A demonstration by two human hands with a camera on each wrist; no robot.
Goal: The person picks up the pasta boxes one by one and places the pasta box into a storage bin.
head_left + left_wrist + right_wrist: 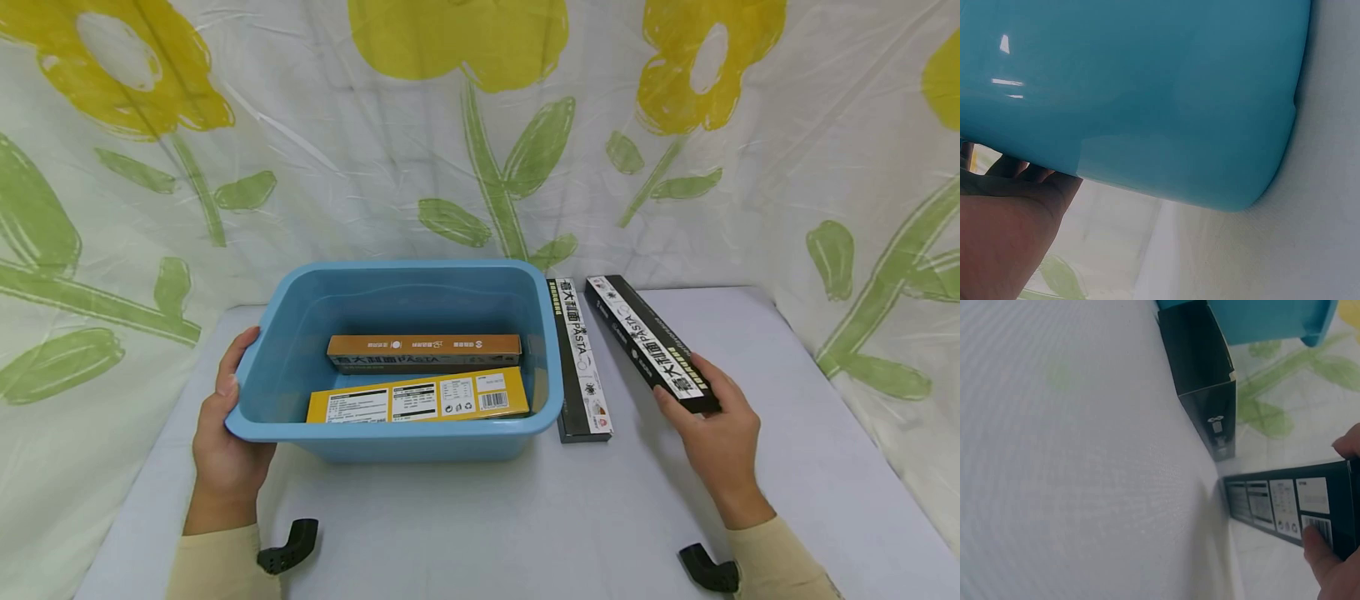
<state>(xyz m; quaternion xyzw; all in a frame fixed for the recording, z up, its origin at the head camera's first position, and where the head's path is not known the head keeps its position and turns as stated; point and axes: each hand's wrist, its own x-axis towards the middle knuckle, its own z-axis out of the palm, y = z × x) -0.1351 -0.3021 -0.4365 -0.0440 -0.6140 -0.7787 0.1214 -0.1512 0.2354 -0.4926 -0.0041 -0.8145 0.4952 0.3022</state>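
A light blue plastic tub [393,428] stands on the table, its left rim held by my left hand [228,433]. In the left wrist view that hand [1016,219] sits at the edge of the tub's wall [1166,106]. Inside the tub lie an orange-topped pasta box [424,346] and a yellow pasta box [418,398]. My right hand [718,437] grips the near end of a black pasta box [648,342], tilted with its near end raised; the right wrist view shows its label side [1282,500]. Between it and the tub lies another black pasta box [579,362].
The white-covered table [465,533] runs up to a hanging cloth [315,167] printed with yellow flowers. The cloth also closes in both sides. Black curved pieces [291,546] are fixed at both wrists, by the beige sleeves [221,567].
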